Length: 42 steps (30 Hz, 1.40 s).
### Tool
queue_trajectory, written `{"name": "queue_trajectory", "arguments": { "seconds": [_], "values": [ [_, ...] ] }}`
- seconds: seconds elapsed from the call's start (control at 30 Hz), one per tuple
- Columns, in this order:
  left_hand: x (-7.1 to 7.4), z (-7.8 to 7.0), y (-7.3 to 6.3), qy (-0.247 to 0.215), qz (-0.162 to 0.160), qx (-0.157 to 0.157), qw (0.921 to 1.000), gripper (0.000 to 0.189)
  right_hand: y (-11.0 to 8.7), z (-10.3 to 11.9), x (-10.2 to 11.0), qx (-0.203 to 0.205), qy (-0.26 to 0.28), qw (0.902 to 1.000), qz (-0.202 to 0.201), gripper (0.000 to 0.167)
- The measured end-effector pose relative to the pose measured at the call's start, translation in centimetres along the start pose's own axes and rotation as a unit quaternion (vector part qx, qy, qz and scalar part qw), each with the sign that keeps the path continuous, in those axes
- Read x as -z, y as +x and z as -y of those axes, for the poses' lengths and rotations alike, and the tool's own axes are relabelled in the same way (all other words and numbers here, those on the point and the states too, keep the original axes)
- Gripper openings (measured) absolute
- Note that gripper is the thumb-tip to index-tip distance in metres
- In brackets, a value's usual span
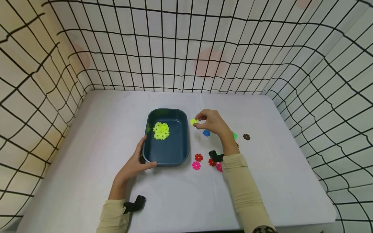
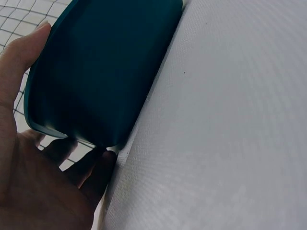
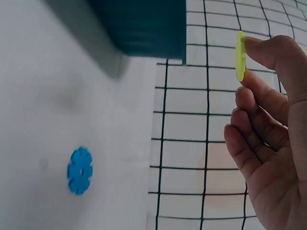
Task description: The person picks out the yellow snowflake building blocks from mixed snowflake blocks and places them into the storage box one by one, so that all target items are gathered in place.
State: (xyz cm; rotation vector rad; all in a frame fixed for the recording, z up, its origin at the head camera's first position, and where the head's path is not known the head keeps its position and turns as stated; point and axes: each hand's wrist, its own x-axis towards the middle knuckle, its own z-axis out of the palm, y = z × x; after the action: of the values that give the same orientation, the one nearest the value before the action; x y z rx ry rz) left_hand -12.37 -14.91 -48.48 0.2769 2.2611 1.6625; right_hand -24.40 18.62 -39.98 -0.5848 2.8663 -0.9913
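My left hand (image 1: 135, 165) grips the near left corner of a dark teal tray (image 1: 172, 158), thumb along the near rim and fingers against the left side. In the left wrist view, the fingertips (image 2: 98, 155) reach the tray's lower edge. Inside the tray lies a small pile of yellow notched discs (image 1: 161, 130). Just right of the tray, my right hand (image 1: 214, 122) pinches one yellow disc (image 3: 241, 56) between thumb and forefinger, raised above the table. Its other fingers are bent and hold nothing. A blue disc (image 3: 80, 170) lies on the table below this hand.
Red discs (image 1: 198, 157) and pink discs (image 1: 196, 165) lie right of the tray's near end. Farther right are a brown disc (image 1: 246, 137) and a green disc (image 1: 235, 136), the latter partly behind the right forearm. Black wire mesh (image 1: 175, 48) borders the white table (image 1: 87, 145).
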Motion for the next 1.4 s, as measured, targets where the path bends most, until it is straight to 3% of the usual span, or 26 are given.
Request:
{"name": "queue_trajectory", "arguments": {
  "seconds": [0.5,0.7,1.4],
  "values": [
    [0.1,0.3,0.1,-0.003,-0.001,-0.011,0.9999,0.109,3.4,3.9,-1.5,0.06,-0.018,0.9977,0.025,0.028],
    [0.2,0.2,0.1,-0.002,-0.003,0.002,1.0,0.109,5.1,5.7,-1.5,0.084,-0.032,0.9956,0.023,0.029],
    [0.4,-0.2,-0.1,-0.022,0.002,-0.013,0.9997,0.109,8.4,7.9,-4.5,0.07,-0.011,0.995,0.07,0.029]
  ]
}}
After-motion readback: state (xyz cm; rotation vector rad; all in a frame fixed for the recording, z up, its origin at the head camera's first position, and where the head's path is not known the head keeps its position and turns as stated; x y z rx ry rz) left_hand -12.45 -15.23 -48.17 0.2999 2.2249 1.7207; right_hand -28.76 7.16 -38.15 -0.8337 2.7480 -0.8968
